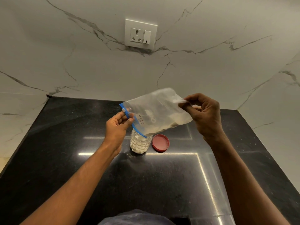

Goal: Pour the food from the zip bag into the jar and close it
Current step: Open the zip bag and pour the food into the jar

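A clear zip bag with a blue zip strip hangs tilted over the counter, its mouth pointing down into a clear plastic jar. White powder lies in the bag's lower edge and fills much of the jar. My left hand pinches the blue zip end at the bag's mouth, just left of the jar. My right hand pinches the bag's raised bottom corner, higher and to the right. The jar's red lid lies flat on the counter, right beside the jar.
The jar stands on a glossy black stone counter in a corner of white marble walls. A white socket and switch plate sits on the back wall above. The counter's front edge is near my body.
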`<state>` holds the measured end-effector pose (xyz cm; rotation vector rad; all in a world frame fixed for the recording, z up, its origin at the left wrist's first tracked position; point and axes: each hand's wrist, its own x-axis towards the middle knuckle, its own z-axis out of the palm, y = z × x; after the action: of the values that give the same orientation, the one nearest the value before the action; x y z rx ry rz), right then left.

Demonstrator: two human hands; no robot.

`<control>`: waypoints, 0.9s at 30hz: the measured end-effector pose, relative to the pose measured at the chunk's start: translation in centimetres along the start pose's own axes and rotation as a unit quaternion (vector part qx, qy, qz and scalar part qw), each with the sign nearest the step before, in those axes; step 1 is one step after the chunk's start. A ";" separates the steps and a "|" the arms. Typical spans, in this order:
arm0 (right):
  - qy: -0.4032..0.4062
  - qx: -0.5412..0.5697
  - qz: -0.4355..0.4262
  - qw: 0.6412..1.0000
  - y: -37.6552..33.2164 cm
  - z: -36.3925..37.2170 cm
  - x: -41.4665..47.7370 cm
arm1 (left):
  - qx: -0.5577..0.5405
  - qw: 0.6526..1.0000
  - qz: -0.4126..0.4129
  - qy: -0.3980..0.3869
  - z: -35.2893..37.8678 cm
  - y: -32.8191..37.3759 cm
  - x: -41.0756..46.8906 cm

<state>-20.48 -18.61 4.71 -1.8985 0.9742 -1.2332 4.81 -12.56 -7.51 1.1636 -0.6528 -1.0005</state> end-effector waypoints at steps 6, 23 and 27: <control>-0.007 -0.022 -0.002 1.000 -0.4 0.4 -0.1 | -0.008 1.000 -0.008 0.004 0.0 0.0 -0.4; -0.031 -0.043 -0.003 0.999 -1.0 2.6 0.0 | -0.048 0.997 -0.044 0.038 -0.3 -0.7 -1.2; -0.131 -0.018 0.084 0.988 -0.3 1.0 -0.2 | -0.073 0.994 -0.058 0.050 -0.3 -0.7 -1.3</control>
<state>-19.51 -18.12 4.52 -1.9039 0.9959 -0.8492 4.29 -11.28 -8.15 1.1241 -0.4293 -1.0637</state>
